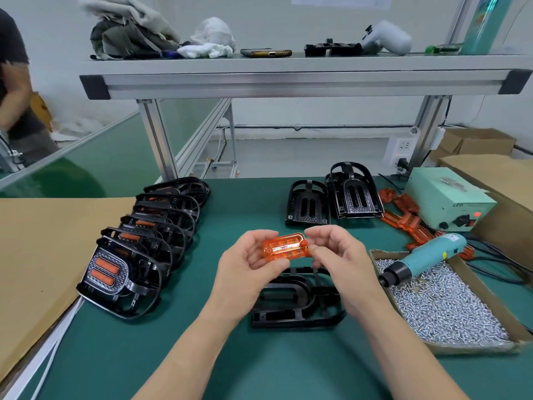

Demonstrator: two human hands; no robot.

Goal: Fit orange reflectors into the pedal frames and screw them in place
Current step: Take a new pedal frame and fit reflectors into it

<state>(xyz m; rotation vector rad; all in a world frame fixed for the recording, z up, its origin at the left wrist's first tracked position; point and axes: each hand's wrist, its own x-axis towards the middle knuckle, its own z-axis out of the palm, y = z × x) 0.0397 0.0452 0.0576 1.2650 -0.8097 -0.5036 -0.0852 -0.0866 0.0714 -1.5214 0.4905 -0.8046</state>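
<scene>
An orange reflector (284, 246) is held up between both hands above the green mat. My left hand (250, 267) cups its left end with curled fingers and thumb. My right hand (339, 256) pinches its right end. Directly beneath lies a black pedal frame (291, 303) with no reflector in it, partly hidden by my hands. A row of several frames fitted with orange reflectors (115, 269) leans at the left. Two bare frames (331, 197) stand at the back. Loose orange reflectors (403, 217) lie at the right.
A teal electric screwdriver (424, 259) rests on a cardboard tray of screws (444, 310) at the right. A pale green power box (450, 197) sits behind it. Cardboard sheet (37, 255) covers the left. A metal shelf (288, 79) spans overhead. A person (14, 82) stands far left.
</scene>
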